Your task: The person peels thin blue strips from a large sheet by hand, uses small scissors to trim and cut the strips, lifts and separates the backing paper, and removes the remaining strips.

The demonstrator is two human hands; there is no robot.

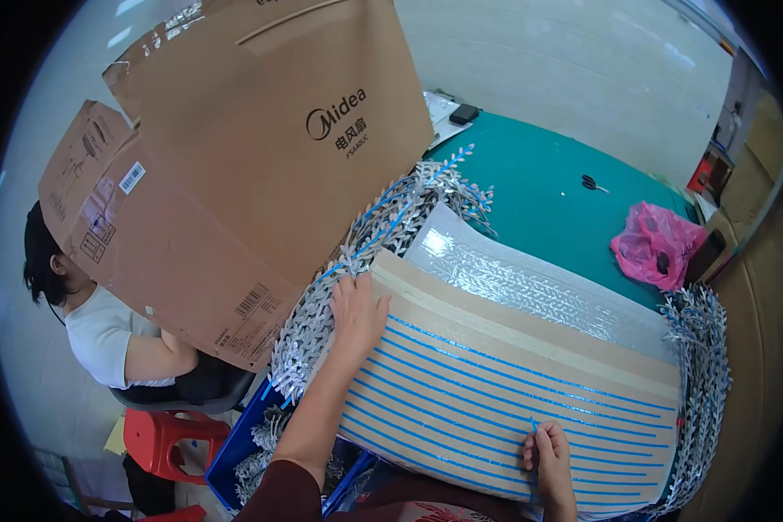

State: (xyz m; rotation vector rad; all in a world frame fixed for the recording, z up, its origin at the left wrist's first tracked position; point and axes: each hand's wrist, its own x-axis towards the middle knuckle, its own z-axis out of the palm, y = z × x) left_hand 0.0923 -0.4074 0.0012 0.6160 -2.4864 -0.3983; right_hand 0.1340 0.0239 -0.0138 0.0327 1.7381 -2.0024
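Note:
A tan cardboard panel [496, 348] lies in front of me, crossed by several parallel blue strips [496, 390]. My left hand [358, 315] rests at its upper left corner, fingers stretched out and touching the bundle of silver leaf strands [300, 348] along that edge. Over the lower right part of the panel, my right hand [548, 457] is closed in a pinch. A small blue tip shows above its fingers, but what they hold is mostly hidden. More silver leaf strands [709, 374] hang past the panel's right edge.
Behind the panel, a shiny patterned sheet [531, 283] lies on the green table [531, 165], with scissors [594, 184] and a pink plastic bag [657, 244] beyond. A large cardboard box [226, 157] stands at left, partly hiding a seated person [113, 335]. Below are a red stool [152, 435] and blue crate [226, 465].

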